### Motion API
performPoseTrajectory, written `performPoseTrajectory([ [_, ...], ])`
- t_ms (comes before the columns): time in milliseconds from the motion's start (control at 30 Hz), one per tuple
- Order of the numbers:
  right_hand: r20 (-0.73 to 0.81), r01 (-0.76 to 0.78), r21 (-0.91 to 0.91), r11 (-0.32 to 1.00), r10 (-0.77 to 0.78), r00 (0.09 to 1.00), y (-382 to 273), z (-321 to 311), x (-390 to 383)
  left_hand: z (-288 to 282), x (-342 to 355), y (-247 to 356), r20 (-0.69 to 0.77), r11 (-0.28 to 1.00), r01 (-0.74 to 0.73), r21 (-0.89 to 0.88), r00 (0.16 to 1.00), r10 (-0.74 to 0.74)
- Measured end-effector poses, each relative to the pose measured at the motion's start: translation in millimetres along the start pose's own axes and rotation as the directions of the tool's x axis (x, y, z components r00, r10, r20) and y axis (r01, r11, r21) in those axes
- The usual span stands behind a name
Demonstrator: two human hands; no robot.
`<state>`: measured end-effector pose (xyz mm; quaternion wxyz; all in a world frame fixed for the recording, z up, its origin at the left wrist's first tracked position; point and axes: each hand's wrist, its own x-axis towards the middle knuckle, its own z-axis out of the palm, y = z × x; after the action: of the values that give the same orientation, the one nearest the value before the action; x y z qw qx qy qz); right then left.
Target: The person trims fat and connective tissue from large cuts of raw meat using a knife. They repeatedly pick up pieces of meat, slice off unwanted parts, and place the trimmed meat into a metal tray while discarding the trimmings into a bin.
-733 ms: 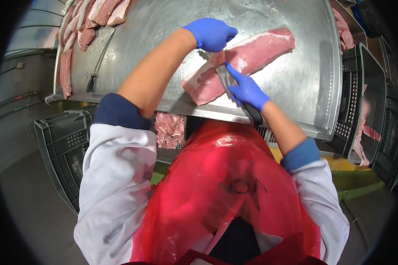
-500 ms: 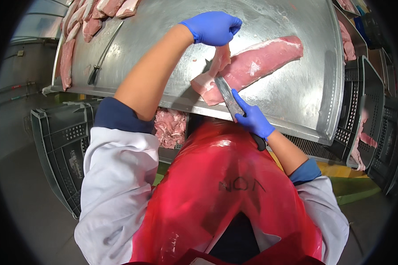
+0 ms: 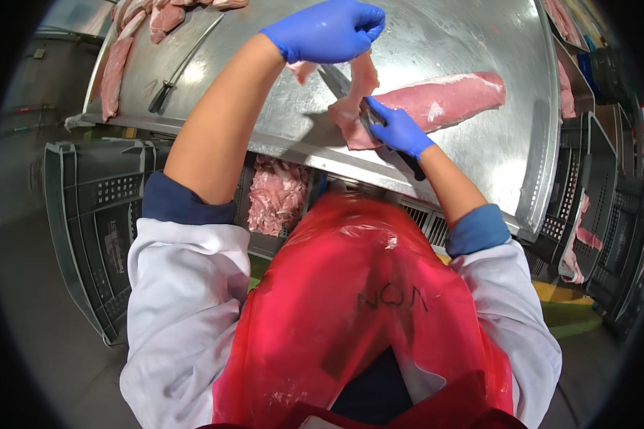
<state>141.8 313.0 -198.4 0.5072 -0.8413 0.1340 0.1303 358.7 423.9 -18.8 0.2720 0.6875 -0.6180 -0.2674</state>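
Note:
A pale pink pork loin (image 3: 447,104) lies on the metal table, its thick end toward the left near the front edge. Raised above that end, my left hand (image 3: 325,32) in a blue glove is closed on a strip of trimming (image 3: 363,75), which hangs from it down to the loin. A smaller flap of meat shows below the wrist. My right hand (image 3: 402,132), gloved too, grips a knife (image 3: 334,80) with a dark handle. Its blade points up and left, passing behind the strip; the middle of the blade is hidden.
More pork pieces (image 3: 116,79) and a sharpening steel (image 3: 186,64) lie at the table's left. Below the front edge stands a crate of trimmings (image 3: 275,196). Grey crates (image 3: 93,229) flank the table (image 3: 504,168) on both sides.
My left hand has moved up and left, drawing the strip higher. My right hand has pushed the knife up and left, so its blade now reaches past the strip.

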Motion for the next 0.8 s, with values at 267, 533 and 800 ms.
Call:
performPoseTrajectory([
  [267,0.035,0.104,-0.118,0.988,-0.101,0.994,39,37,-69,-53,-39,11,-0.08,0.982,-0.012,0.188,0.996,0.027],
  [533,0.042,0.174,-0.124,0.977,-0.17,0.985,-26,69,50,-123,-47,85,-0.203,0.989,0.122,0.081,0.974,-0.104],
  [800,-0.389,-0.016,-0.231,0.973,-0.077,0.918,30,-1,90,-126,-93,54,-0.498,0.964,0.213,-0.16,0.825,-0.266],
])
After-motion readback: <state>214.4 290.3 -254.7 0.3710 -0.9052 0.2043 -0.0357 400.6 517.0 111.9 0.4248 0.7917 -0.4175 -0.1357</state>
